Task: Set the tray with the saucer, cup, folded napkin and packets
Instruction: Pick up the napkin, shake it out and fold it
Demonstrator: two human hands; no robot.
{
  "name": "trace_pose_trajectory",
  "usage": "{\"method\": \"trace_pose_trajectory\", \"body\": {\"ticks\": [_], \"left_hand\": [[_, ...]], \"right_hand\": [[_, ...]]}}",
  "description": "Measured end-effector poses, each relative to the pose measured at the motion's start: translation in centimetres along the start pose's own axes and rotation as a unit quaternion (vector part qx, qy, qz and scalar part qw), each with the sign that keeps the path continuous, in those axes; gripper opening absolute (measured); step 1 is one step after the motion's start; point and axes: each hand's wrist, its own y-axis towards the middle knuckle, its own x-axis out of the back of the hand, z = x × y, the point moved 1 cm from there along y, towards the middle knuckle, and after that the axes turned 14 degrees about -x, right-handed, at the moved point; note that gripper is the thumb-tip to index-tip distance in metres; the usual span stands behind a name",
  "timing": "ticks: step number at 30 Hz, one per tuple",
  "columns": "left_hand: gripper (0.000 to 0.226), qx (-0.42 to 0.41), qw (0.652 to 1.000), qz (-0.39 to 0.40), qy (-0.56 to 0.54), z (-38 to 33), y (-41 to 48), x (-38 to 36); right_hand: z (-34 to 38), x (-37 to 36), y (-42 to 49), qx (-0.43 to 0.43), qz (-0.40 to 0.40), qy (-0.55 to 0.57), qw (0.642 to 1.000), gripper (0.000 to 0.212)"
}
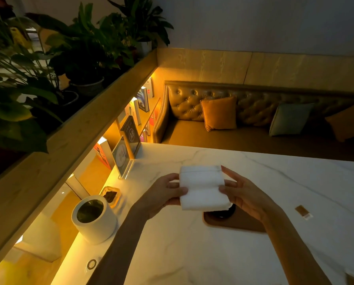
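A folded white napkin (pixel 202 187) is held up above the marble table (pixel 295 182), gripped at its left edge by my left hand (pixel 165 194) and at its right edge by my right hand (pixel 242 192). Below it lies a brown tray (pixel 233 224) with rounded corners. A dark round saucer or cup (pixel 226 212) sits on the tray, mostly hidden by the napkin, so I cannot tell which. One brown packet (pixel 303 211) lies on the table to the right of the tray.
A white cylindrical container (pixel 93 219) stands at the table's left edge, with a small glass dish (pixel 111 195) behind it and acrylic sign holders (pixel 126 149) farther back. A lit bookshelf and plants run along the left. A tufted bench with cushions (pixel 219 113) lies beyond the table.
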Motion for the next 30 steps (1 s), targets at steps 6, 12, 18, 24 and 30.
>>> {"method": "trace_pose_trajectory", "body": {"ticks": [6,12,18,24,30], "left_hand": [[0.027,-0.099,0.995,-0.004,0.014,-0.4,-0.2,-2.8],[0.031,-0.155,0.982,0.001,0.104,-1.7,-0.5,-6.9],[0.052,-0.189,0.977,0.027,0.092,-1.4,0.0,-11.0],[0.041,-0.226,0.97,0.048,0.068,-0.6,0.8,-15.1],[0.042,-0.182,0.982,0.052,0.02,-0.2,2.7,-17.8]], "right_hand": [[-0.1,0.4,-3.3,0.084,-0.085,0.017,0.993,0.04],[-0.3,2.0,-7.1,0.152,-0.13,-0.055,0.978,0.018],[-0.2,4.7,-10.8,0.181,-0.128,-0.087,0.971,0.013],[0.3,7.6,-13.2,0.223,-0.135,-0.115,0.959,0.044],[0.1,11.4,-14.0,0.209,-0.136,-0.053,0.967,0.036]]}}
